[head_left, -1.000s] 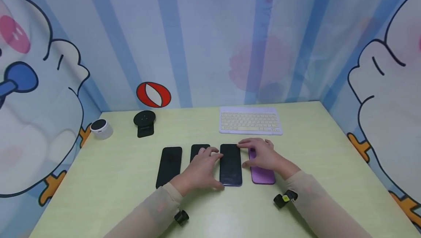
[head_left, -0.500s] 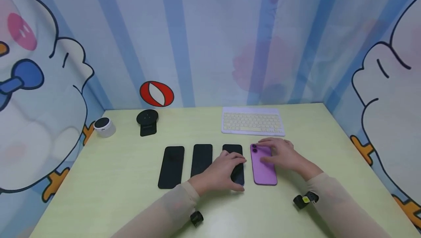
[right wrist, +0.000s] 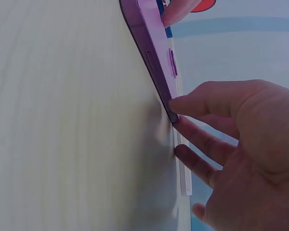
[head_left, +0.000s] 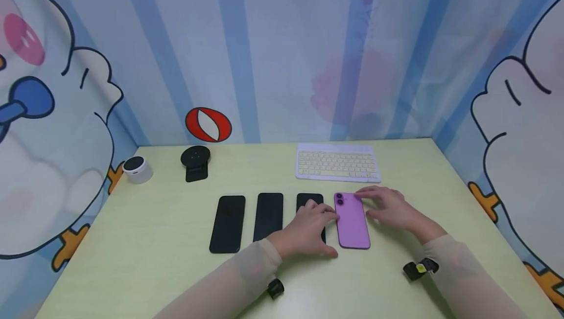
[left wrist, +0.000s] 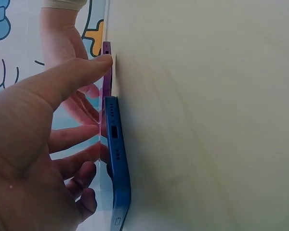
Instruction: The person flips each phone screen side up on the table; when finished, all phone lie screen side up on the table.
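A purple smartphone (head_left: 352,228) lies back up at the right end of a row, its camera lenses at the top left corner. My left hand (head_left: 304,231) spreads over the black-screened phone (head_left: 310,197) beside it, covering much of that screen; fingertips and thumb reach the purple phone's left edge. The left wrist view shows the covered phone's blue edge (left wrist: 116,159). At the purple phone's right side is my right hand (head_left: 392,210), index fingertip at the top corner and thumb at the edge. Two more black-screened phones, one outer (head_left: 226,223) and one inner (head_left: 268,214), lie to the left.
A lilac keyboard (head_left: 337,163) lies behind the phones on the pale table (head_left: 132,260). A black stand with a round top (head_left: 195,156) and a small white cylinder (head_left: 138,171) with a dark top are at the back left. A printed curtain hangs behind.
Both hands have moved right. The left went from the third phone's left side across it to the purple phone; the right drew off the purple phone's back to its right edge.
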{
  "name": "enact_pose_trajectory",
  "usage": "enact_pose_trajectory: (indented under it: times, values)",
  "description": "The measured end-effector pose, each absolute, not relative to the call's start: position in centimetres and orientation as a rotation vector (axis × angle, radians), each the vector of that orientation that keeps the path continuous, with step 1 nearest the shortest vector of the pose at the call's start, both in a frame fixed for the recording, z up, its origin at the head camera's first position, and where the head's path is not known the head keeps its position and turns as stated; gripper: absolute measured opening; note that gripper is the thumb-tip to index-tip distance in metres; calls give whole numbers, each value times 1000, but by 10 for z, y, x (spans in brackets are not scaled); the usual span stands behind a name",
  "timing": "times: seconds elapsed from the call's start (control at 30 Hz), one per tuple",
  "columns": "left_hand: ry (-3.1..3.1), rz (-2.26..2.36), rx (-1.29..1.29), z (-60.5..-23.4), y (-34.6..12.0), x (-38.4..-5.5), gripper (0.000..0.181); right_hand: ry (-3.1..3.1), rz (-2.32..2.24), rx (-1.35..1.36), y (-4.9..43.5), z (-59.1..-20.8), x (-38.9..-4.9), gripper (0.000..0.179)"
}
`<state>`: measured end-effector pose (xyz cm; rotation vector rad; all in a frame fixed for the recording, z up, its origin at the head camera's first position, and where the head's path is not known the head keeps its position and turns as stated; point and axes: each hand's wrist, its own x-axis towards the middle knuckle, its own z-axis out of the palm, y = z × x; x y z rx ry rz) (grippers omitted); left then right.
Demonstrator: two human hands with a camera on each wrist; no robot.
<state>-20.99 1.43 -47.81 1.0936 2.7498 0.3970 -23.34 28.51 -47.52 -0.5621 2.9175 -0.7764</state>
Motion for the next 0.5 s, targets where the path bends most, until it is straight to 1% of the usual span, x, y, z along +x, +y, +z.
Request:
enact_pose_trajectory:
  times: [0.2,0.5]
  values:
    - [2774,366,1060,-476,16,-211,84,2911,-722,-611,286,-475,-234,58]
    - [2820,357,982,-471,25,-211,76,2864,-834,-533,287,-474,-231,61]
